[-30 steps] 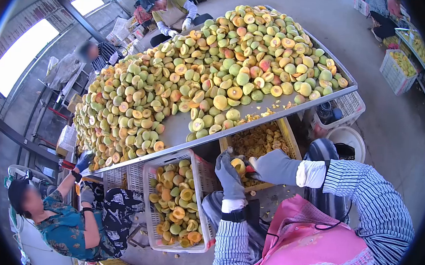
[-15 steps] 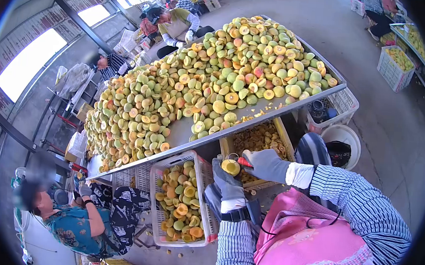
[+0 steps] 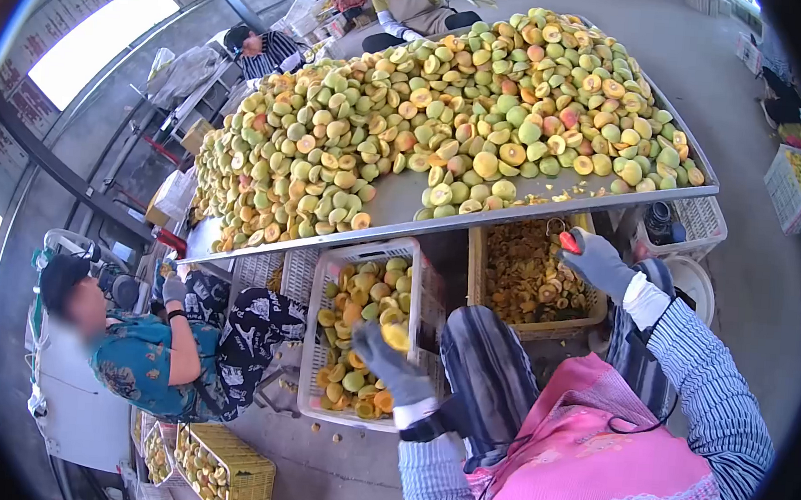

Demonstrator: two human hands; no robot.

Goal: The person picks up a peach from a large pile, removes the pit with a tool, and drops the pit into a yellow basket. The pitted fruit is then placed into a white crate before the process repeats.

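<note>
My left hand (image 3: 390,368), in a grey glove, is over the white crate (image 3: 308,350) of pitted peach halves (image 3: 360,295). A yellow peach half (image 3: 395,336) sits at its fingers, held on the thumb side. My right hand (image 3: 601,264), also gloved, is closed around the red handle of a pitting tool (image 3: 569,242) with a thin metal loop at its end. That tool is above the yellow crate (image 3: 529,331) of brown and orange scraps (image 3: 534,269), under the table edge. Halved peaches are heaped on the metal table (image 3: 399,200) in front of me.
A person in a teal shirt (image 3: 146,362) sits at my left; others (image 3: 266,50) work beyond the table. A white crate (image 3: 699,224) and white bucket (image 3: 695,285) stand at right. A yellow crate (image 3: 251,467) of fruit is on the floor at lower left.
My hands have moved apart. The left has carried the peach half leftward over the white crate; the right has moved right and up with the pitting tool. The view has shifted left and downward.
</note>
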